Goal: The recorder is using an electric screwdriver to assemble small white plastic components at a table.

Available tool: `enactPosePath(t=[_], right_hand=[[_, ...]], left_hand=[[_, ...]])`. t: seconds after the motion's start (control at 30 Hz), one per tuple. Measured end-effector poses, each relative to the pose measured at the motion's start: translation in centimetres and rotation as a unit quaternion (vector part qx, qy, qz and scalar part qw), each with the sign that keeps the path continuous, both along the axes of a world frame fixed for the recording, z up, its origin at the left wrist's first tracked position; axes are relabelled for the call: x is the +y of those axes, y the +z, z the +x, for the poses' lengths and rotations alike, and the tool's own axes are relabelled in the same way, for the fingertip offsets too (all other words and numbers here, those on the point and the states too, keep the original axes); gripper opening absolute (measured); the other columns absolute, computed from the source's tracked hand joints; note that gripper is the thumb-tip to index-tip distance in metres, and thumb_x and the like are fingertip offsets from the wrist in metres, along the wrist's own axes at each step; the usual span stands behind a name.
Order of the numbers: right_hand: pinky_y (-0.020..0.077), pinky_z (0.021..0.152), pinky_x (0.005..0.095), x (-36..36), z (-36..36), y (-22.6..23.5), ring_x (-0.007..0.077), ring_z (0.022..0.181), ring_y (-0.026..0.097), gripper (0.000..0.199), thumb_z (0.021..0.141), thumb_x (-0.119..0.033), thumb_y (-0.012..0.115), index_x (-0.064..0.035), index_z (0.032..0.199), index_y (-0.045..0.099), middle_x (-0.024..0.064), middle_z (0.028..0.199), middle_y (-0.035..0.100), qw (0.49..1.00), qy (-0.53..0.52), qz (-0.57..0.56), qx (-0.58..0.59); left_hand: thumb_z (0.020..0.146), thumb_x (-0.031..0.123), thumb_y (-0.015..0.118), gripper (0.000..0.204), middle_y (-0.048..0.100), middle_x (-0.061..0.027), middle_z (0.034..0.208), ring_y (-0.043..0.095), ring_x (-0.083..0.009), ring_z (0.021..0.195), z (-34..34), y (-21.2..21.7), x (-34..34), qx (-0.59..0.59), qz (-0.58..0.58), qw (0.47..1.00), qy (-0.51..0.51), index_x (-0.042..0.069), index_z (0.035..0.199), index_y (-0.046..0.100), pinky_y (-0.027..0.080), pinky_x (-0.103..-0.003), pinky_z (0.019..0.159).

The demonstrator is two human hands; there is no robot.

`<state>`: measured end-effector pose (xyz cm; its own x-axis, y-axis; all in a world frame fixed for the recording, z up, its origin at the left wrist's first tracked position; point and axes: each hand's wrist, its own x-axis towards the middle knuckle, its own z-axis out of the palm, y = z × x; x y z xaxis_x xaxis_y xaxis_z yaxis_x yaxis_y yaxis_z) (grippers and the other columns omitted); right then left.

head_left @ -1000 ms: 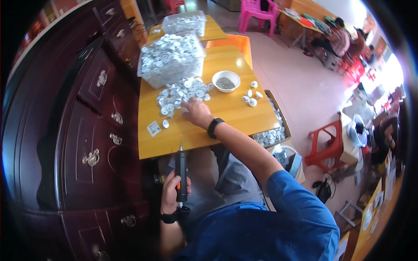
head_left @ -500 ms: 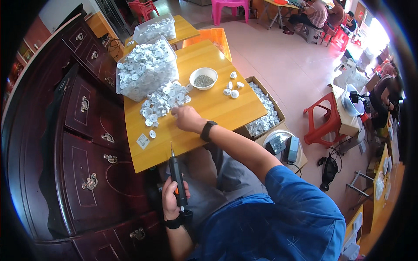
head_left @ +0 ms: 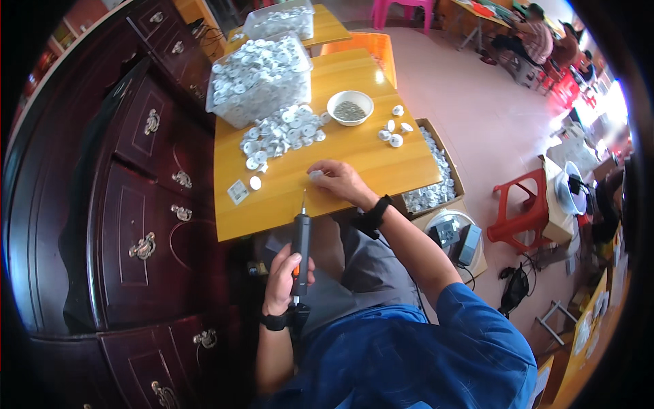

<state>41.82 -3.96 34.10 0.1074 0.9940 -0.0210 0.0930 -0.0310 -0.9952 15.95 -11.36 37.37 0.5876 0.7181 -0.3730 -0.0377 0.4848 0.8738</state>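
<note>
My left hand (head_left: 278, 281) grips a black electric screwdriver (head_left: 301, 249) with an orange switch, its thin bit pointing up over the table's near edge. Just beyond that tip, my right hand (head_left: 342, 183) pinches a small white plastic disc piece (head_left: 315, 175) above the wooden table (head_left: 286, 204). A loose heap of similar white pieces (head_left: 283, 135) lies farther off to the left. The white bowl (head_left: 351, 123) beyond my right hand holds many small metal screws (head_left: 349, 110). Several white pieces (head_left: 395, 140) sit apart at the table's right side.
A clear plastic bin (head_left: 259, 103) heaped with white pieces stands at the table's far left. A cardboard box (head_left: 455, 167) of similar pieces is beside the right edge. Dark wooden drawers (head_left: 146, 198) flank my left; a red stool (head_left: 519, 211) stands right. Other people sit far right.
My right hand has drawn back from the heap toward the screwdriver with a white piece in its fingers. The screwdriver has risen closer to it. The whole view has shifted.
</note>
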Motion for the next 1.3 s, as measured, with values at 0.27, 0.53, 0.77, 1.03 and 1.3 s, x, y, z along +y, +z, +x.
enactPosePath(t=[0.27,0.53,0.77,1.03,1.3], right_hand=[[0.0493,0.064,0.0225,-0.3,-0.5,0.0,0.005,0.072,0.061,0.023,0.088,-0.015,0.069,-0.0035,0.108,0.069,0.0011,0.081,0.068,0.999,-0.015,0.009,-0.039],[0.0506,0.066,0.0226,-0.2,-0.4,-0.5,0.0052,0.074,0.061,0.022,0.087,-0.011,0.068,-0.0036,0.108,0.069,0.001,0.083,0.069,1.0,-0.009,0.017,-0.024],[0.0514,0.067,0.0236,-0.4,-0.4,-0.6,0.0059,0.074,0.063,0.023,0.087,-0.011,0.068,-0.0033,0.109,0.068,0.0022,0.082,0.07,0.999,-0.008,0.028,-0.045],[0.0518,0.068,0.0238,-0.4,-0.4,-0.7,0.006,0.075,0.063,0.023,0.087,-0.011,0.068,-0.003,0.109,0.068,0.0024,0.083,0.07,0.998,-0.003,0.025,-0.051],[0.0515,0.068,0.0229,-0.5,-0.5,-0.8,0.0053,0.074,0.063,0.022,0.088,-0.011,0.068,-0.0029,0.108,0.069,0.0012,0.082,0.07,0.999,0.001,0.029,-0.045]], left_hand=[[0.097,0.026,0.048,0.025,0.062,-0.0074,0.081,0.062,-0.0135,0.062,0.3,0.1,0.4,0.005,0.01,1.0,-0.001,0.005,0.11,0.052,0.051,-0.027,0.059],[0.098,0.029,0.049,0.025,0.062,-0.0059,0.081,0.062,-0.0122,0.062,1.2,-0.1,0.8,0.028,0.019,0.999,-0.013,0.006,0.107,0.052,0.051,-0.026,0.058],[0.098,0.028,0.049,0.025,0.062,-0.006,0.08,0.061,-0.0122,0.061,1.6,-0.1,1.1,0.02,0.014,1.0,-0.009,0.005,0.106,0.052,0.051,-0.026,0.058],[0.098,0.028,0.049,0.024,0.062,-0.0061,0.08,0.062,-0.0123,0.06,1.5,-0.7,1.2,0.023,0.021,0.999,-0.01,0.006,0.105,0.052,0.052,-0.026,0.057],[0.098,0.028,0.049,0.023,0.062,-0.0061,0.079,0.062,-0.0123,0.06,1.5,-0.8,1.2,0.02,0.021,1.0,-0.006,0.006,0.104,0.052,0.051,-0.026,0.056]])
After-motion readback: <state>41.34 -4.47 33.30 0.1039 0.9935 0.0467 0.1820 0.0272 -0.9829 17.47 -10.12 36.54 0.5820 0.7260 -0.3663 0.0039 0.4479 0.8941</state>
